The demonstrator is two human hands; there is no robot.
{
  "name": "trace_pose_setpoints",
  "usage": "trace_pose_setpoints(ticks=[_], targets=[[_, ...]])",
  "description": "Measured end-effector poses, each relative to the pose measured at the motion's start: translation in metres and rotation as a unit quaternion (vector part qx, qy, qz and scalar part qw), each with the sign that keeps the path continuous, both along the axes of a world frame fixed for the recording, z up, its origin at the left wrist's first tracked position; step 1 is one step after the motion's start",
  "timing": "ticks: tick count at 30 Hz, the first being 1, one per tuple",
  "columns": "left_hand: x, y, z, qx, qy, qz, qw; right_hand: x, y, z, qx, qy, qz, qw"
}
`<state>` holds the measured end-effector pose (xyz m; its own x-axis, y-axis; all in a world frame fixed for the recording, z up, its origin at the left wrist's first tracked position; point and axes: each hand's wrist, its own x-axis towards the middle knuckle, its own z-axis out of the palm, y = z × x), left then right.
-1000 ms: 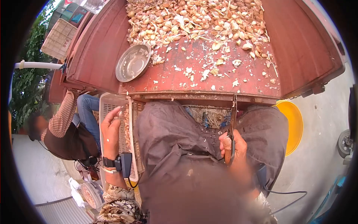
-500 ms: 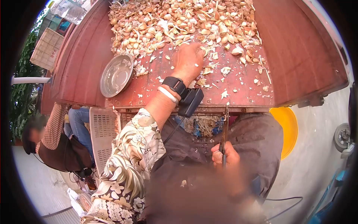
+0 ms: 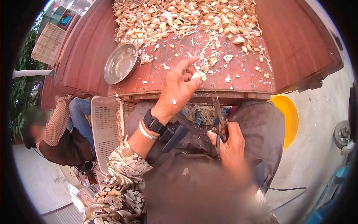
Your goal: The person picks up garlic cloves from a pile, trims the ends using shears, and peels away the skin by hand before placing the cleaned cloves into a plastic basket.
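My left hand (image 3: pixel 175 91) is raised over the near edge of the red table, thumb and fingers pinching a pale garlic clove (image 3: pixel 197 75) with a thin stalk on it. In my right hand (image 3: pixel 232 143) is a pair of dark scissors (image 3: pixel 222 123), held above my lap with the blades pointing toward the table edge. The blades look slightly apart. A heap of garlic cloves (image 3: pixel 179 16) covers the far part of the red table (image 3: pixel 156 84). Bits of peel and loose cloves lie scattered between the heap and my left hand.
A round metal bowl (image 3: pixel 121 64) rests at the table's left. Below it stands a white slotted crate (image 3: pixel 106 125), with a seated person (image 3: pixel 61 142) beyond. To the right of my knee is a yellow basin (image 3: pixel 290 121). A wheel (image 3: pixel 341 134) shows at far right.
My left hand has drawn back from the heap toward me, now with a garlic clove in its fingers. My right hand has risen slightly and tilted the scissors, whose blades have parted.
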<state>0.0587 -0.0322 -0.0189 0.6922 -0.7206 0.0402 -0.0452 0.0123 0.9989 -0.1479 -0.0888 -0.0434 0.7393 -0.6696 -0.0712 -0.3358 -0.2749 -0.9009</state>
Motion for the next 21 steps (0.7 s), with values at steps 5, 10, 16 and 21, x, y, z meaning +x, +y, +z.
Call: trace_pose_setpoints(ticks=[5, 10, 16, 21], targets=[[-0.044, 0.026, 0.015, -0.018, 0.073, 0.002, 0.997, 0.0, 0.005, 0.003, -0.135, -0.013, 0.035, 0.99], [-0.057, 0.031, 0.018, -0.043, 0.073, -0.015, 0.996, -0.009, 0.008, 0.006, -0.086, -0.022, 0.057, 0.994], [-0.066, 0.032, 0.019, -0.045, 0.091, -0.003, 0.995, -0.012, 0.01, 0.003, 0.081, -0.053, 0.079, 0.992], [-0.062, 0.034, 0.013, -0.08, 0.12, -0.016, 0.989, -0.017, 0.012, -0.005, 0.334, -0.119, 0.095, 0.93]])
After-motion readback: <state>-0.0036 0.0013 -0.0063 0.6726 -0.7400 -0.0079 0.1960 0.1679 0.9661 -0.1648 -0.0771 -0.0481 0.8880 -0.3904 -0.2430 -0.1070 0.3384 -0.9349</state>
